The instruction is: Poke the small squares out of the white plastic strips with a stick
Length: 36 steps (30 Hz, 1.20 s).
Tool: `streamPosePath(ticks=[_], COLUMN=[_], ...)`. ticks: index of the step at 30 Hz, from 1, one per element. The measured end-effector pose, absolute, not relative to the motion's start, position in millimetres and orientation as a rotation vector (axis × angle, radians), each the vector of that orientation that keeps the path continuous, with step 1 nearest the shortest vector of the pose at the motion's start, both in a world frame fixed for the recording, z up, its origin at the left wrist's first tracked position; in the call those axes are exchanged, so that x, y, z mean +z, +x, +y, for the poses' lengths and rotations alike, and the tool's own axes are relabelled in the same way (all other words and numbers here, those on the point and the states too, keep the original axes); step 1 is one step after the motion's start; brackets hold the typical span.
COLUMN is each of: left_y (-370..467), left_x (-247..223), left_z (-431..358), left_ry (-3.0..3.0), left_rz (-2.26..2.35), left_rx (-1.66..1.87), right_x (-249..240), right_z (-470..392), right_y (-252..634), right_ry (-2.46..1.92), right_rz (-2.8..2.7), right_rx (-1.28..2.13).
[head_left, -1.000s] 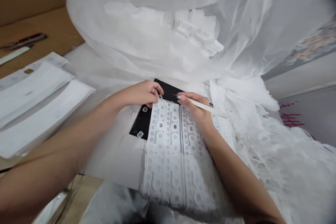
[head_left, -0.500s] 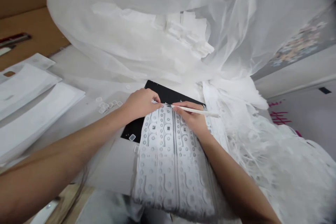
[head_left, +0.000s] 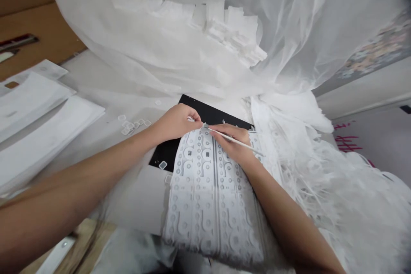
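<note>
A wide white sheet (head_left: 205, 205) with rows of cut-out shapes and small circles lies over a black mat (head_left: 208, 111) and hangs toward me. At the sheet's far edge, my left hand (head_left: 180, 122) is pinched; what lies between its fingertips is too small to make out. Just to its right, my right hand (head_left: 233, 139) grips a thin white tool (head_left: 237, 141), whose dark tip touches or nearly touches the sheet's edge beside my left fingertips.
White strips (head_left: 51, 137) lie stacked at the left. Small clear frames (head_left: 130, 126) are scattered left of the mat. Shredded white scraps (head_left: 337, 192) pile up at the right. A translucent plastic sheet (head_left: 144, 47) covers the back, near a brown board (head_left: 41, 30).
My left fingertips have moved slightly right, closer to the tool's tip. The tool has turned in my right hand, its rear end now lower.
</note>
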<state>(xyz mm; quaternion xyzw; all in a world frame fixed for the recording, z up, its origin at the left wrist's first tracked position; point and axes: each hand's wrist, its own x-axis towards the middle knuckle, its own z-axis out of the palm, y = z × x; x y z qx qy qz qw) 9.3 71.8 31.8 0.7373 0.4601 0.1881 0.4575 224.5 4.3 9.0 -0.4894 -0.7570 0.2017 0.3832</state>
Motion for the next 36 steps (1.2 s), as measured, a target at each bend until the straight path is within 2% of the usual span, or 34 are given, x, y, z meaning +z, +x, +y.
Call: streamPosePath(ticks=[6,13,19,25,30,36], left_y=[7.8,8.2,8.3,8.3,6.8,-14.0], left_x=[28.4,28.5,30.7,29.6,36.0,50.3], left_z=[74.0,73.7,73.8,75.1,73.9,77.6], left_ry=[1.690,1.691,1.754,1.759,1.749,1.672], left_rz=[1.050,1.118,1.163,1.170,1.168,1.042], left_rx=[0.471,0.489,0.487,0.475,0.437,0.184], right_x=[6.3,10.0,8.3,6.1,7.0,37.8], right_z=[8.8,6.7,4.6,4.2,7.4,-13.4], right_y=[225.6,227.7,229.9,227.5,231.0,213.4], right_ry=[-1.074,-1.069,-0.980,-1.017,-1.323,-1.437], right_rz=[-2.156,-2.384,-2.359,-2.316,-1.936,-1.653], right_rx=[0.311,0.050,0.010,0.079,0.174,0.624])
